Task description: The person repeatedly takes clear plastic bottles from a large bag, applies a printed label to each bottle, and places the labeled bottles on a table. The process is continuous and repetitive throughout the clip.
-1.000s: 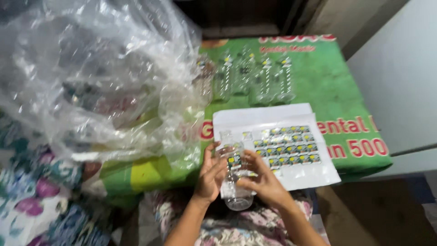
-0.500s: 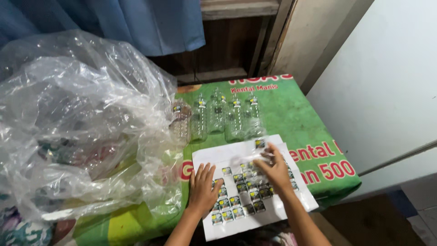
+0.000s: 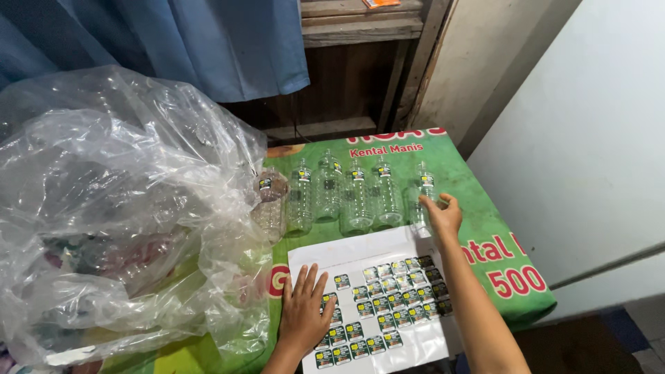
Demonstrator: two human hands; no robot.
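right hand (image 3: 443, 213): fingers seemingly closed on end bottle (image 3: 422, 197), tabletop's far edge | left hand (image 3: 305, 312): fingers spread flat on sticker sheet (image 3: 374, 291) | risk: nudge topples bottle row (image 3: 343, 194)

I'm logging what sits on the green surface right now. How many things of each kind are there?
Clear plastic bottles lying in a row, the right hand on the end one: 6
White sticker sheet, under the left hand: 1
Big clear plastic bag: 1
Total: 8
The stickers are too many and too small to count surely.
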